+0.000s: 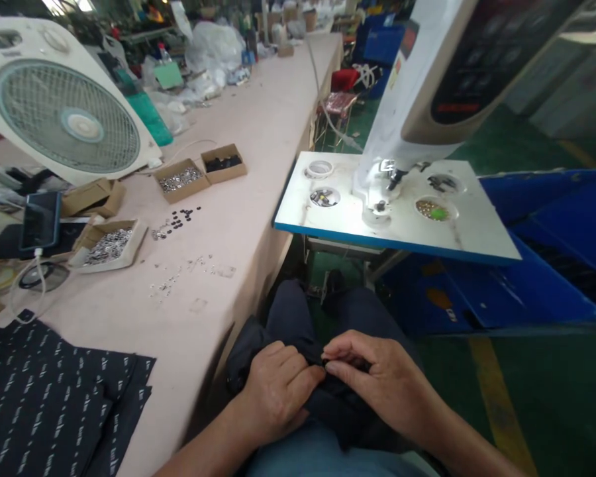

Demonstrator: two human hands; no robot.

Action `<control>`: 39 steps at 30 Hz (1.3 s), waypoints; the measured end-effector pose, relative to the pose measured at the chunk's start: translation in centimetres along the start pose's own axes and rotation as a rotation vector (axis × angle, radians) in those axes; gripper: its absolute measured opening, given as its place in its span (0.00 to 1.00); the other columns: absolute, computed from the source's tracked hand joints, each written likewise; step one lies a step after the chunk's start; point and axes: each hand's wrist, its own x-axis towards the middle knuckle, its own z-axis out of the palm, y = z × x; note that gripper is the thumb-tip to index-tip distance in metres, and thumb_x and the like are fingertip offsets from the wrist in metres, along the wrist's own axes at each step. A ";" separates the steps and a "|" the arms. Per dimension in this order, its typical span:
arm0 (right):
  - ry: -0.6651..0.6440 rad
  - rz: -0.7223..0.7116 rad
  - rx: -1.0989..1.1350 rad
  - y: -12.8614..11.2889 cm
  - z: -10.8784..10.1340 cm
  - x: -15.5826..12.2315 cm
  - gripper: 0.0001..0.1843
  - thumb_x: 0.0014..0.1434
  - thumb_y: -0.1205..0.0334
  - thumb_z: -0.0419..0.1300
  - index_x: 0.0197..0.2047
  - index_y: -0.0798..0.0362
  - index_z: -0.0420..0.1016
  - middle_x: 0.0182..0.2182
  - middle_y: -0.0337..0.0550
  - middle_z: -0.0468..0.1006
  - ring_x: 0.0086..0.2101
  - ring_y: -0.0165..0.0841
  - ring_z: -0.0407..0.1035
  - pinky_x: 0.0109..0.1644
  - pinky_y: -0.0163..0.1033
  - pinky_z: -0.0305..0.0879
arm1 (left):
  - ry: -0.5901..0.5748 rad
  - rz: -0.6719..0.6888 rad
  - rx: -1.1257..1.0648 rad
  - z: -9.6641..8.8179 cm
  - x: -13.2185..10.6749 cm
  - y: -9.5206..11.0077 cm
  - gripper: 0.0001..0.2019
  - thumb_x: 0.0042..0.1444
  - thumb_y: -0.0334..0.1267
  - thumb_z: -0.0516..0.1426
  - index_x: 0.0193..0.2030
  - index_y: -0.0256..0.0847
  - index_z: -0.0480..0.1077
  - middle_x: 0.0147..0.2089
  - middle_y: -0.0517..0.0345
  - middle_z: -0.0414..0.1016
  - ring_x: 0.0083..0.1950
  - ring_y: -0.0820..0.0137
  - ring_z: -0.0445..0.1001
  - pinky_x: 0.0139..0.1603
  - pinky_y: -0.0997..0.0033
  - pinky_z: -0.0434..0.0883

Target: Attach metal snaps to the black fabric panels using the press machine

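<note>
The left hand [278,391] is clenching a fold of dark fabric [338,411] over the person's lap, holding it steady, while the right hand [382,377] is pinching its edge between thumb and fingers. To the left, the cloth-covered table [198,331] is carrying open cardboard boxes [171,193] of silver and black snap fasteners, kept within reach. To the right, a white machine plate [457,228] is holding round wells [433,209] of small parts beneath a press head [382,179].
</note>
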 end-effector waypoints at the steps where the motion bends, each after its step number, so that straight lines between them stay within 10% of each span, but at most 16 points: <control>1: 0.000 -0.002 0.005 0.1 0.0 -0.1 0.07 0.57 0.69 0.64 0.38 0.48 0.80 0.34 0.35 0.84 0.35 0.31 0.79 0.42 0.33 0.73 | 0.016 0.006 -0.005 0.1 0.0 0.0 0.13 0.59 0.31 0.49 0.47 0.35 0.69 0.34 0.52 0.73 0.33 0.65 0.67 0.32 0.62 0.57; 32: -0.080 -0.329 -0.420 -0.2 -0.9 -0.5 0.21 0.61 0.71 0.55 0.53 0.44 0.78 0.42 0.39 0.85 0.38 0.34 0.79 0.49 0.40 0.71 | 0.093 -0.118 -0.134 0.5 -0.2 -0.3 0.07 0.56 0.29 0.54 0.42 0.37 0.69 0.31 0.55 0.72 0.32 0.68 0.66 0.32 0.65 0.56; 39: -0.098 -0.290 -0.468 -1.1 -0.6 -1.3 0.36 0.48 0.48 0.71 0.60 0.45 0.72 0.50 0.47 0.81 0.47 0.47 0.75 0.57 0.53 0.65 | 0.083 -0.347 -0.345 0.6 0.4 -0.3 0.07 0.51 0.27 0.57 0.36 0.40 0.71 0.28 0.61 0.72 0.29 0.72 0.68 0.32 0.71 0.59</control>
